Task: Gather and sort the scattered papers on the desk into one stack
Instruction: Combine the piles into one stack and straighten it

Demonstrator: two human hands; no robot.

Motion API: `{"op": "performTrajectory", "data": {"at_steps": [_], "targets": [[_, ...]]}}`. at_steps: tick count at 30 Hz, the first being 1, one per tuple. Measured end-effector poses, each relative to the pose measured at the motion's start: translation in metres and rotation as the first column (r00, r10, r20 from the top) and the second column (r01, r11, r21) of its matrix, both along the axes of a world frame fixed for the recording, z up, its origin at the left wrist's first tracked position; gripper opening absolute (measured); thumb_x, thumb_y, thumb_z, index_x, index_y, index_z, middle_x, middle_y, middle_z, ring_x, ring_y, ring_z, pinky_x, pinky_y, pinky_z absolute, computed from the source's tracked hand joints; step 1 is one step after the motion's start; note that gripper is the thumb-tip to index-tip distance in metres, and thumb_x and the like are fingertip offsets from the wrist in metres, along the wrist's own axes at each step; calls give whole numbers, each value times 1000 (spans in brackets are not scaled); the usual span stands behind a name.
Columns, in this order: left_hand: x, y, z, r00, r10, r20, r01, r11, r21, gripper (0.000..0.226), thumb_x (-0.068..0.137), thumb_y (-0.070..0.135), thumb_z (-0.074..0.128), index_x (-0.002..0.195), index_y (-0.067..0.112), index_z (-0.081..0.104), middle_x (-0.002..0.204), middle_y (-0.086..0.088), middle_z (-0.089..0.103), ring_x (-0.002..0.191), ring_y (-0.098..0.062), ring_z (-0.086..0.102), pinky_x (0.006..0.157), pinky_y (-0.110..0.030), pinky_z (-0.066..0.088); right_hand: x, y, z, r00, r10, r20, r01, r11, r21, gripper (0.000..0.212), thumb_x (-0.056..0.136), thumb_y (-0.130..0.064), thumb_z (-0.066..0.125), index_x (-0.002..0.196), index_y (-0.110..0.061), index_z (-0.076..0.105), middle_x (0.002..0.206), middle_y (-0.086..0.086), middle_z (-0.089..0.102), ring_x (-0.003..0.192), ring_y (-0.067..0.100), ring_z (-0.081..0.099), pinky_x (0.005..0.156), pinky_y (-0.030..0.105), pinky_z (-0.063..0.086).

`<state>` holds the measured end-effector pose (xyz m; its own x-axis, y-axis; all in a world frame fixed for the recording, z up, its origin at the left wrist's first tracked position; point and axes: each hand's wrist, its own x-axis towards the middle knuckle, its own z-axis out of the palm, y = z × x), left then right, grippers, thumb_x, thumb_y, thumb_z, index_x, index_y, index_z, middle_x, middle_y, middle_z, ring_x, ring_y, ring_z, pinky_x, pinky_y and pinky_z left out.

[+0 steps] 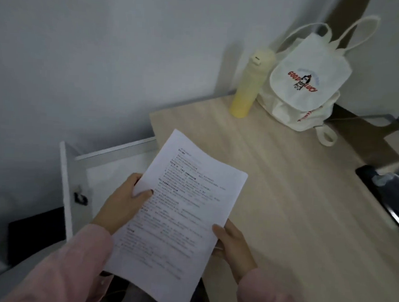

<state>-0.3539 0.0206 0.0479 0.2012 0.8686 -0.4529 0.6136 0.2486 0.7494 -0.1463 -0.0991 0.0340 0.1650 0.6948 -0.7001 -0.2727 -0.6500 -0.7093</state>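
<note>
Head view shows the printed papers (182, 203) held in the air well nearer the person than the yellow bottle (250, 84). They hang partly over the desk (295, 202) and partly past its edge on the side away from the bottle.

The left hand (126, 200) grips one long edge, thumb pressed on top and fingers underneath. The right hand (233, 242) pinches the opposite edge lower down, thumb on the printed face. How many sheets are in the bundle cannot be told.

The main risk is slippage. Only the edges are gripped and the end toward the bottle is unsupported. If either thumb loosens, loose sheets may fan out and slide off. They could drop into the open drawer (105, 169), which is on the far side of the papers from the bottle, or fall between it and the desk. Tapping the bundle square on the desk would also go badly if the grip shifts.

The drawer is white and pulled out. Its inside looks pale, and only a small dark fitting (80, 197) shows on its side wall. Just beside the bottle, the white canvas backpack (306, 87) has its flap down, so its contents are hidden. The bottle is capped and opaque.
</note>
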Motion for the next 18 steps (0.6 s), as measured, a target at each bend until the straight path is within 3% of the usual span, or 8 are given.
{"op": "performTrajectory", "data": {"at_steps": [3,5,7,12,14,16,18], "targets": [[-44,14,-12,997,43,-65,-47,997,-61,21,91,28,53,111,24,46,102,0,60,90,-21,59,79,-37,50,-43,17,-14,995,74,-65,-76,996,-37,22,94,-13,46,101,-29,59,99,-3,69,87,18,66,67,25,58],[-69,25,-19,987,6,-158,-22,995,-99,20,94,26,48,113,24,44,102,0,58,87,-19,57,68,-29,45,-72,28,-26,989,102,-108,-110,991,-78,22,94,-13,46,109,-24,58,104,0,68,91,20,67,68,27,58],[-93,41,-27,961,-67,-267,32,991,-132,23,94,27,45,117,24,44,105,0,59,91,-20,58,72,-30,47,-100,41,-40,981,111,-161,-138,976,-166,25,95,-14,46,117,-20,56,110,4,66,96,23,65,68,28,58],[-137,84,-46,876,-250,-413,165,959,-230,33,95,23,39,128,19,41,123,-6,58,106,-24,58,86,-30,47,-157,73,-66,923,3,-385,-163,908,-385,21,93,-15,50,113,-17,54,99,4,67,86,23,65,58,29,56],[-141,105,-55,825,-343,-448,262,936,-235,34,97,21,37,130,16,40,125,-6,56,106,-22,57,81,-27,46,-167,84,-78,906,-40,-422,-156,894,-419,23,93,-14,50,115,-18,52,99,3,67,87,23,64,58,29,54],[-136,123,-66,798,-390,-460,327,921,-214,33,96,17,36,129,13,42,121,-8,58,96,-19,56,67,-25,43,-169,93,-90,901,-126,-415,-80,892,-445,27,93,-13,50,120,-16,50,103,5,66,91,25,63,59,31,55],[-126,138,-77,779,-405,-479,368,913,-175,33,94,12,37,127,11,43,120,-10,58,97,-21,57,69,-27,43,-165,101,-99,894,-229,-385,29,887,-462,29,92,-12,50,122,-14,48,105,8,64,92,27,62,57,32,56]]}}
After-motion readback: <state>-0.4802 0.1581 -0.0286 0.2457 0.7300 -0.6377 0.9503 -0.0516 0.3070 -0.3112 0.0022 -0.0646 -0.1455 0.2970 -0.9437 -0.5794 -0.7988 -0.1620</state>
